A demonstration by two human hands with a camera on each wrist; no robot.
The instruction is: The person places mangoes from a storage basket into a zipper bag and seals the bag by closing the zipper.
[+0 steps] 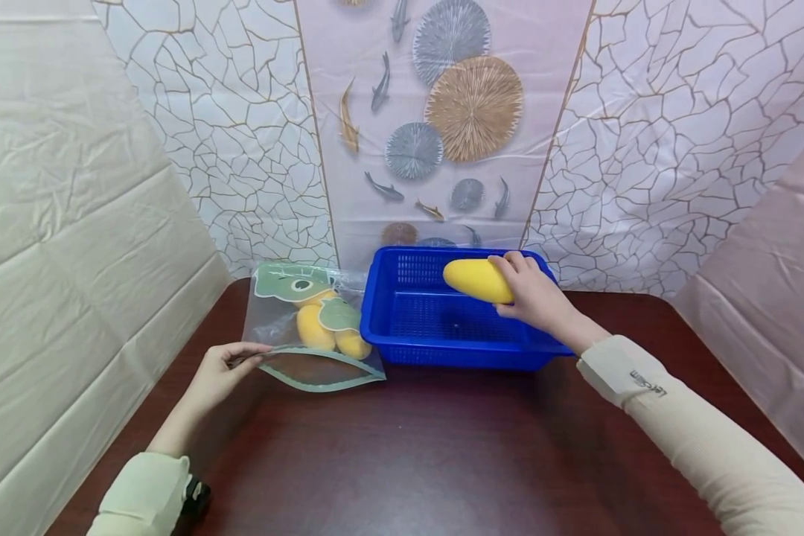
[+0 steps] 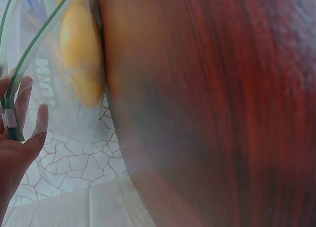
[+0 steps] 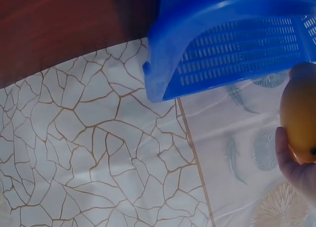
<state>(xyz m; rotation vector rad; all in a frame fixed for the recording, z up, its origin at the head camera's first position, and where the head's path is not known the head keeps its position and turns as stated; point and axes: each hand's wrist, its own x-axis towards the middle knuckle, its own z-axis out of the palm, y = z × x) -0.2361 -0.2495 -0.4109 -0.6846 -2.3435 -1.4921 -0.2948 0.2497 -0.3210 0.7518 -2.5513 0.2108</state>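
My right hand grips a smooth yellow mango and holds it over the blue plastic basket. In the right wrist view, a small dark spot shows on the mango beside the fingers. At the left, the other hand pinches the corner of a clear zip bag with green printing. The bag's mouth gapes toward the front edge of the table. Several yellow fruits lie inside, partly hidden by the print. From the left wrist, a green zip strip runs up from the fingers.
Dark reddish-brown wood makes up the tabletop. Right beside the bag stands the basket, its slotted walls close to the patterned backdrop. Pale cloth walls rise on both sides.
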